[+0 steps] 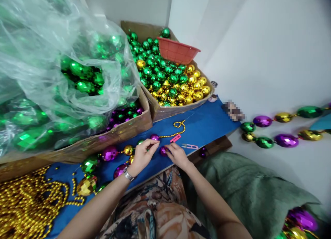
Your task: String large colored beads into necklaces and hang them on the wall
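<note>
A clear plastic bag of green balls fills the far left, beside a blue table running across the scene. At the far middle stands a cardboard box of green and gold balls, a red basket resting among them. A green sack sits near right; a heap of gold bead strings lies near left.

Left of the hands, large faceted balls lie strung together on the table. The left hand has thumb and forefinger drawn together; I cannot tell whether thread lies between them. The right hand has its fingertips closed on a small purple ball at the table's near side. Just beyond is another purple ball, with a gold bead chain curling away right, next to pink-handled snips and a small pink tag.

For good work here, I would steady the ball lightly, keep any thread taut between the hands, and keep the chain untangled and the snips' blades away from the fingers.
</note>
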A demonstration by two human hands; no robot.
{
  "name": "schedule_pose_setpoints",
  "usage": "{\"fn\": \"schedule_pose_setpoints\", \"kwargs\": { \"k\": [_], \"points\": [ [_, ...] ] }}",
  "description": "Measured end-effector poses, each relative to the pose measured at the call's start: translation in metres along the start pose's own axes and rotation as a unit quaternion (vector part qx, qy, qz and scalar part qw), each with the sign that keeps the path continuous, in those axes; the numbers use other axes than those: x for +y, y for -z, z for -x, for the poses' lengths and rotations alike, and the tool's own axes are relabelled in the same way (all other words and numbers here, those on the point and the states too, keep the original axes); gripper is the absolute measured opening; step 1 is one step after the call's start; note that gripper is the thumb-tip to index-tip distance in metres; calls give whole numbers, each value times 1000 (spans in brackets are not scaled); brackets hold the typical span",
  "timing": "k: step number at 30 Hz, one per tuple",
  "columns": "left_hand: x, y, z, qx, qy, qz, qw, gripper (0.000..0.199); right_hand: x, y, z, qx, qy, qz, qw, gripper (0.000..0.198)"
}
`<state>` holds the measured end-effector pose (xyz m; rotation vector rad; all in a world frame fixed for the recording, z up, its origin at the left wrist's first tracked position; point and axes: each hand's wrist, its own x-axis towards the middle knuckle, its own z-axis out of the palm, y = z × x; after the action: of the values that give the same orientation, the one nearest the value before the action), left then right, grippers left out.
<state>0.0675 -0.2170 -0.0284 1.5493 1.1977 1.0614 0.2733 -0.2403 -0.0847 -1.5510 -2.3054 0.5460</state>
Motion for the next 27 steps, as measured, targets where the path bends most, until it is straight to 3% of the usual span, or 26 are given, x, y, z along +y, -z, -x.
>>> {"fn": "schedule_pose_setpoints", "kwargs": {
  "k": [5,15,27],
  "points": [
    [5,-2,-2,5,13,29,999,16,-1,-3,-1,0,-7,20,1000,17],
    [27,6,-5,18,-22,3,1000,15,-25,32,-9,51,37,39,997,18],
    [30,17,1,29,-73,-50,996,13,-24,19,-10,54,57,-11,997,23]
  ]
}}
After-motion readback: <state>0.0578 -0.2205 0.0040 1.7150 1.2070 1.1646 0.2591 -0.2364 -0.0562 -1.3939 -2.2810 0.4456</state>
